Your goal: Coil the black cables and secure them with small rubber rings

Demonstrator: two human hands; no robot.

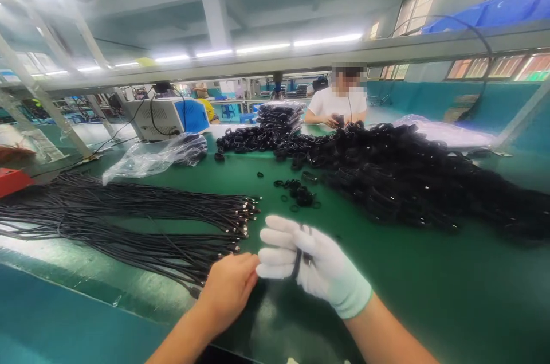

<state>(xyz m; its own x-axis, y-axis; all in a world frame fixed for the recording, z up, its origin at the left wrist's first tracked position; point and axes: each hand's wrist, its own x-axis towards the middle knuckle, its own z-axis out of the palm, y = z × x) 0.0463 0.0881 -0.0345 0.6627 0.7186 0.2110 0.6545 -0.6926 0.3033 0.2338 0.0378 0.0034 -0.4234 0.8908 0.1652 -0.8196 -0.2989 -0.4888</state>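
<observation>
My gloved right hand (315, 261) is curled around a black cable (297, 263), which runs across the palm. Just beside that grip, my bare left hand (232, 284) has its fingertips against the glove's fingers; whether they pinch anything, I cannot tell. Left of my hands, long black cables (172, 203) lie with their plug ends toward me. Beyond the grip sit small black rings (303, 195), and farther off to the right, a heap of coiled cables (387, 163).
</observation>
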